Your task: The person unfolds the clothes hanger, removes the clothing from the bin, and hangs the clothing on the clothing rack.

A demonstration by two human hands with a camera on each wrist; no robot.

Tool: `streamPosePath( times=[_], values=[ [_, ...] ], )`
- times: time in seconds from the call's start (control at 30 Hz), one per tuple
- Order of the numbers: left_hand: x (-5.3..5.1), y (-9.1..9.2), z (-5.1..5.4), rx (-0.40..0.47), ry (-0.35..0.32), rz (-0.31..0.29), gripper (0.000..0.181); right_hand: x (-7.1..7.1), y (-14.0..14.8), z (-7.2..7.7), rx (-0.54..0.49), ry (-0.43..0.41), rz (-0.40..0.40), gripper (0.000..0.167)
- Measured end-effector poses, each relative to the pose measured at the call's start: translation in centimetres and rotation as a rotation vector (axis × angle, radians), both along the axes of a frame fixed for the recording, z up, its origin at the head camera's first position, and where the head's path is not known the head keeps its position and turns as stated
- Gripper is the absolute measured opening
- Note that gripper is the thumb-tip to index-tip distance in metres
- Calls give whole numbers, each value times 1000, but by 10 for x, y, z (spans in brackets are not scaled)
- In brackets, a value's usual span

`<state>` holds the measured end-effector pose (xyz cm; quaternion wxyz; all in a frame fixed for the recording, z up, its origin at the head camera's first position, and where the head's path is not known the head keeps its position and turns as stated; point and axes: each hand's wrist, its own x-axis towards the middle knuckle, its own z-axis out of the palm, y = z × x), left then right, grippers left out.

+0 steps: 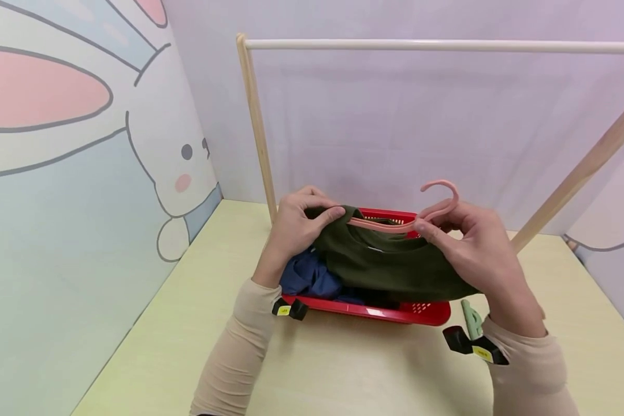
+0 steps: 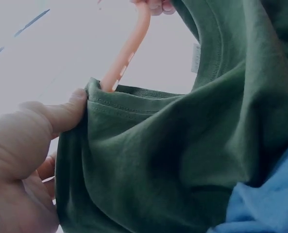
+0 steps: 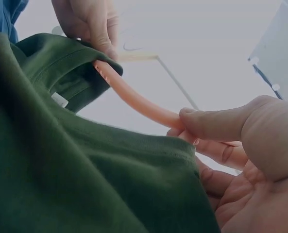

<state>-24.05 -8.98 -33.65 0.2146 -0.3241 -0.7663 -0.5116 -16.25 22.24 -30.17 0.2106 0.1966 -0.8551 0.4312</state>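
Observation:
A dark green shirt [image 1: 395, 263] hangs between the two hands, above the basket. The left hand [image 1: 299, 222] pinches its collar edge between thumb and fingers. A pink hanger [image 1: 385, 227] has one end inside the neckline on the left side, and its hook curls up near the right hand [image 1: 475, 242]. Thumb and fingers of that right hand grip the hanger by the base of the hook. In the right wrist view the hanger [image 3: 144, 104] runs from the right thumb down into the green collar. The left wrist view has the shirt [image 2: 134, 145] held at its edge by the left hand [image 2: 32, 150].
Beneath the shirt stands a red basket [image 1: 343, 307] with blue cloth [image 1: 309, 276] inside. A light green hanger [image 1: 471, 319] lies on the table [image 1: 374, 370], right of the basket. Behind rises a rack with a white bar [image 1: 395, 45] and wooden legs [image 1: 257, 124].

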Motion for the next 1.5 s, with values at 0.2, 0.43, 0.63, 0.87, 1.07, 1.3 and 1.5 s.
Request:
streamPosePath(
  times=[0.2, 0.43, 0.63, 0.87, 1.07, 1.3, 1.5],
  values=[
    [7, 8, 3, -4, 30, -75, 5, -2, -9, -5, 12, 33, 53, 12],
    [14, 28, 0, -79, 1, -152, 10, -4, -28, -11, 13, 53, 89, 14],
    [15, 25, 2, -174, -4, -132, 12, -3, -24, -11, -2, 52, 69, 16],
    [15, 18, 7, -256, 3, -127, 20, -3, -19, -9, -5, 48, 42, 11],
    [9, -7, 11, -287, -16, -65, 33, -4, -19, -7, -18, 39, 21, 8],
    [3, -39, 12, -283, -118, 40, 29, -3, -14, -6, -35, 38, -7, 10],
    [0, -39, 9, -240, -107, 63, 19, 0, -9, -4, -63, 35, 9, 13]
  ],
)
